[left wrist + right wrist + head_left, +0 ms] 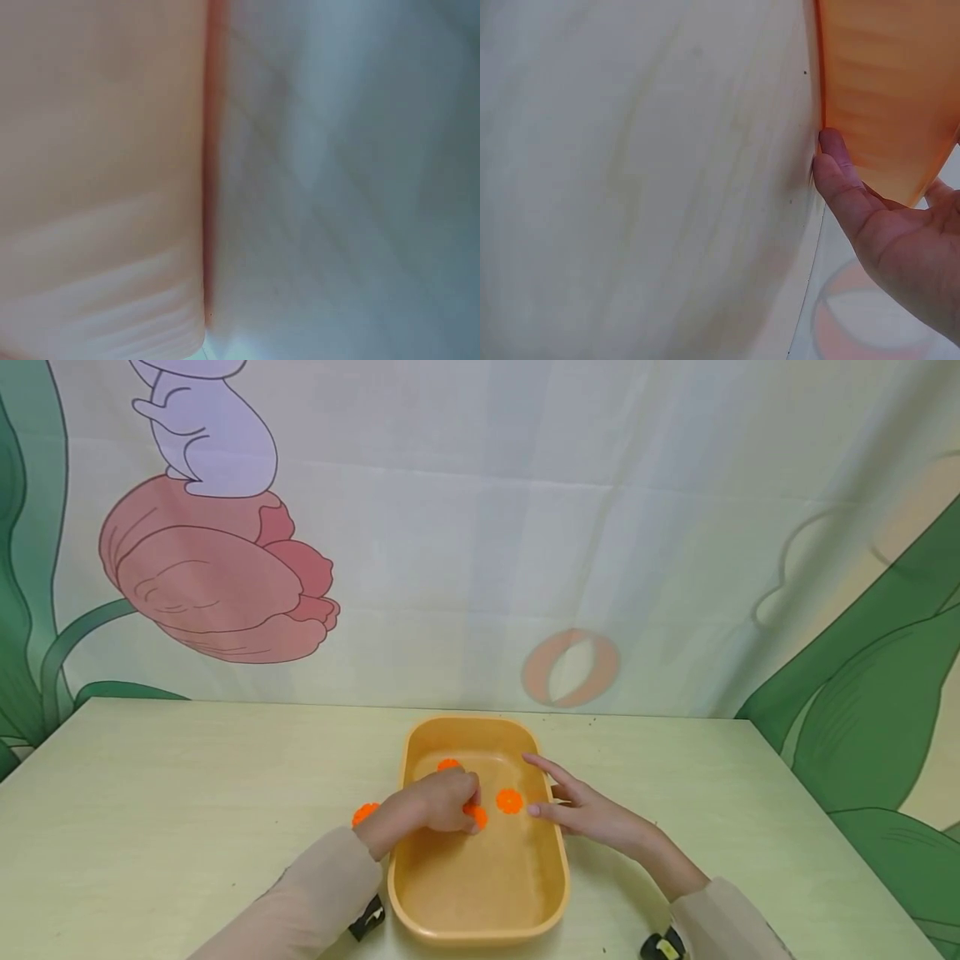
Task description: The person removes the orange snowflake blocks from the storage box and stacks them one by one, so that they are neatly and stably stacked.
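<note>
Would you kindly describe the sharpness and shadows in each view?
Head view: tray and orange pieces fairly crisp, faint shadow beside the tray; left wrist view: sleeve soft, background hazy; right wrist view: right hand clearer, broad soft shadow on table.

"What stands behind the pale desk (187, 802)?"

"A printed cloth backdrop (442, 543), hanging along its far edge."

"And the print?"

"A lavender cartoon animal (213, 435) on a pink tulip (210, 577) near the far-left corner, a peach ring (537, 670) above the far edge, green leaves (877, 710) beyond the right edge."
</note>
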Tool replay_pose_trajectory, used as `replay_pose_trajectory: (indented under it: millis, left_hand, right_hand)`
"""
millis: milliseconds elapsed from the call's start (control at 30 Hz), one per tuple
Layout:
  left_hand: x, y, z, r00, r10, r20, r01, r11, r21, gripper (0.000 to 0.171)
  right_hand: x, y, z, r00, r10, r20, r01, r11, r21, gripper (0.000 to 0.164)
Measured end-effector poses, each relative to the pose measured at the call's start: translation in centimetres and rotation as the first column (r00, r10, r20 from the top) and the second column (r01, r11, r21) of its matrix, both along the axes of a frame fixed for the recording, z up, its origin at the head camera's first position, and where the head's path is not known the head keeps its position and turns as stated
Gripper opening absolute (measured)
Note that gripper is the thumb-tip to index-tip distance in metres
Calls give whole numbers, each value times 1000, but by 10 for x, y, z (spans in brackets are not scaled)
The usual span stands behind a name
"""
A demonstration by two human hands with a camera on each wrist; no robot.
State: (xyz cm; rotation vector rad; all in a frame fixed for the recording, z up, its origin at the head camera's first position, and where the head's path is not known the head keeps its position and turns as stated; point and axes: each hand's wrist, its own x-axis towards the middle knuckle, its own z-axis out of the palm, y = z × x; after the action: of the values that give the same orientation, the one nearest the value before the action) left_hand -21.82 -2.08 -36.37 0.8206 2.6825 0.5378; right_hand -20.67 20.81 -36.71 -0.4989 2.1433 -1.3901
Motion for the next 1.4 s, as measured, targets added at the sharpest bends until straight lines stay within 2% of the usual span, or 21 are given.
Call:
replay_pose_trajectory:
  millis: [133,300,433,567,667,800,967,1033,1133,1200,1400]
  left_hand:
    - [1,0,2,1000,-3,17,3,1000,19,25]
    - [1,-1,1,997,-77,28,72,987,140,28]
    - [2,-6,2,986,-164,-13,162,957,242,27]
    - [5,-14,10,974,-224,-17,215,909,358,24]
    - [7,-23,17,971,-230,65,172,862,477,20]
    - [12,-35,26,958,-194,212,35,812,583,17]
    - [15,-51,31,947,-126,296,-75,807,585,19]
    - [14,-56,32,945,-116,306,-92,803,589,21]
    - [15,-64,32,940,-112,323,-117,783,611,25]
    - [16,-69,32,944,-88,319,-133,782,609,28]
    - [19,-85,32,966,32,258,-177,808,562,32]
  right_hand:
    - [1,0,1,1000,7,-4,-7,1000,1,70]
    - [1,0,2,1000,11,2,-11,1000,-10,70]
    - [1,0,1,1000,15,6,-15,1000,-11,70]
    - [0,0,0,1000,4,10,-4,1000,-5,70]
    - [0,0,0,1000,-3,2,3,1000,0,70]
    - [0,0,0,1000,-3,-8,3,1000,4,71]
    - [0,0,-1,1000,1,-6,-1,1000,0,72]
    - [0,0,-1,1000,2,-8,-2,1000,-3,71]
    - [0,0,-1,1000,6,-12,-6,1000,-6,71]
    - [0,0,-1,1000,11,-14,-11,1000,-9,71]
    - [3,-1,1,1000,16,-14,-16,1000,-9,70]
